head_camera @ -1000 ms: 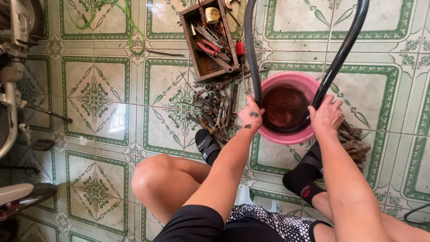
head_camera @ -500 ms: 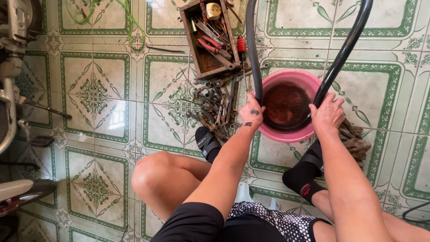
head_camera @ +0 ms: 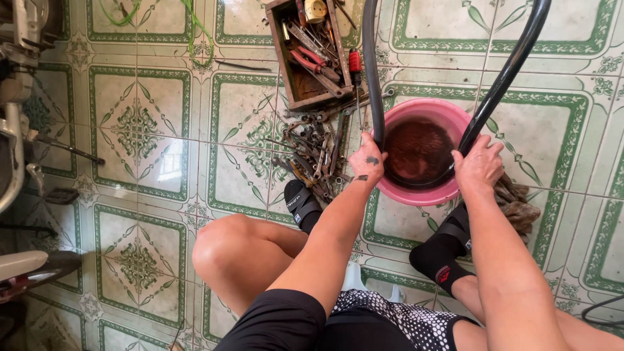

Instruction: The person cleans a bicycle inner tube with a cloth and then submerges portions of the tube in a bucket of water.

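A black rubber inner tube point(head_camera: 373, 78) loops down into a pink basin point(head_camera: 448, 192) of brown murky water, which stands on the tiled floor in front of me. My left hand point(head_camera: 366, 159) grips the tube's left side at the basin's rim. On the tube's right side, my right hand point(head_camera: 478, 164) holds it at the rim as well. The lowest part of the tube lies in the water. I am seated, with both feet in black socks and sandals beside the basin.
A wooden toolbox point(head_camera: 311, 52) with pliers and screwdrivers stands beyond the basin. Several loose wrenches point(head_camera: 312, 156) lie by my left foot. A brown rag point(head_camera: 517, 203) lies right of the basin. Parts of a motorbike point(head_camera: 16, 130) stand at the left edge.
Both hands stay on the tube at the basin's rim. The tube's position has barely shifted.
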